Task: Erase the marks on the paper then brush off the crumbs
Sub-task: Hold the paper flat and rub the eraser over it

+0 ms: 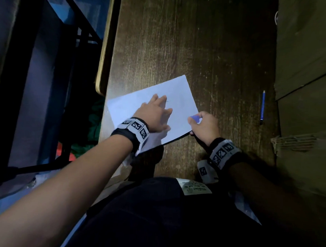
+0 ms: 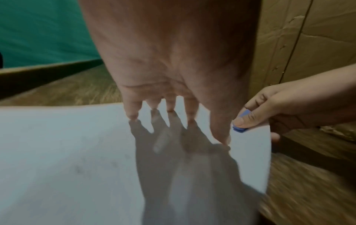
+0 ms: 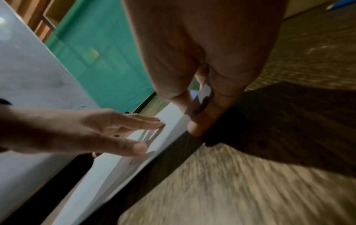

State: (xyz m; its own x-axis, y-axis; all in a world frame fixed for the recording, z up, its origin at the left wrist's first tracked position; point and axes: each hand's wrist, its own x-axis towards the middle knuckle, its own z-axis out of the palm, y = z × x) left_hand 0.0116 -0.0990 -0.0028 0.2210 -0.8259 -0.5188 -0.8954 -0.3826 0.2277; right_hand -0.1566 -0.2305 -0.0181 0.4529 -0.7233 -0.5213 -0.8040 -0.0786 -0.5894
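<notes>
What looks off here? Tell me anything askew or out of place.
The paper is not lying flat: the right hand, which also holds the blue eraser, pinches its near right corner and lifts that edge off the table. The left hand is spread flat over it. A blue pencil lies apart, untouched.

The paper (image 1: pixel 178 97) lies on the surface (image 1: pixel 202 48) toward its near left. The left hand (image 1: pixel 154 114) is over the paper's middle; the right hand (image 1: pixel 204 125) holds its near right corner with an eraser (image 1: pixel 196 118). A pencil (image 1: pixel 262 107) lies well right, beside cardboard boxes (image 1: pixel 304 63).
</notes>
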